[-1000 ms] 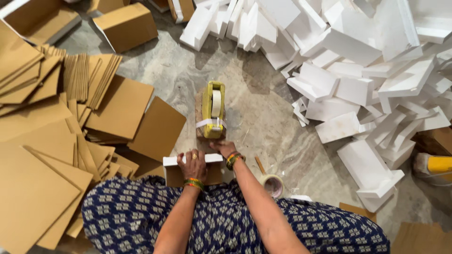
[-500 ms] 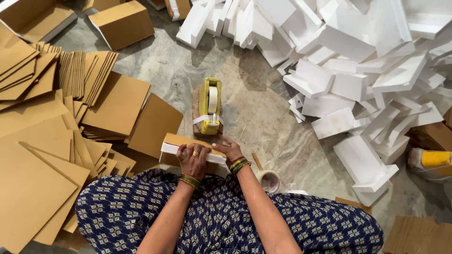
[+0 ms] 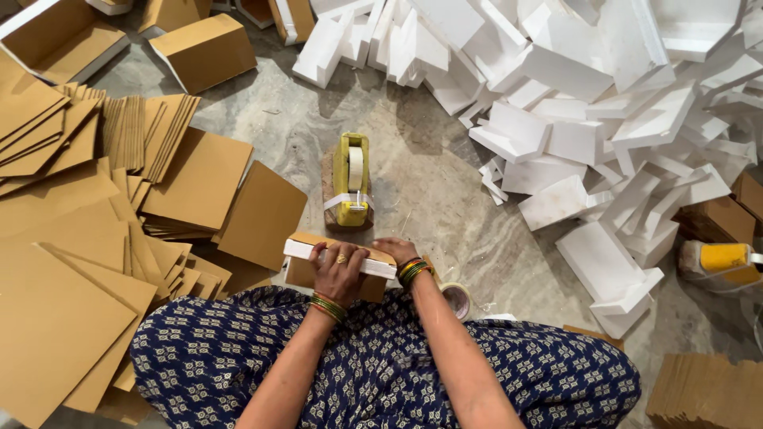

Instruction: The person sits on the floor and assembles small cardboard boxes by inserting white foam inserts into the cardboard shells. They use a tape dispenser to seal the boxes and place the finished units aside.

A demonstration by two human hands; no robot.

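Note:
Both my hands rest on a small brown cardboard box with a white foam insert (image 3: 305,249) at its top, held on the floor just in front of my lap. My left hand (image 3: 339,272) lies over the box's upper face with fingers curled over the foam edge. My right hand (image 3: 396,252) grips the box's right end. A yellow tape dispenser (image 3: 350,179) with a white tape roll stands on a brick a little beyond the box.
Flat brown cardboard sheets (image 3: 71,238) are piled at the left. White foam pieces (image 3: 588,103) are heaped at the upper right. A tape roll (image 3: 455,299) lies by my right knee. Assembled boxes (image 3: 205,50) sit at the top left. A yellow-capped object (image 3: 719,260) lies at the right.
The box has been tilted and turned in my hands, its brown side now up at the far edge. My right hand has slid to the box's right end.

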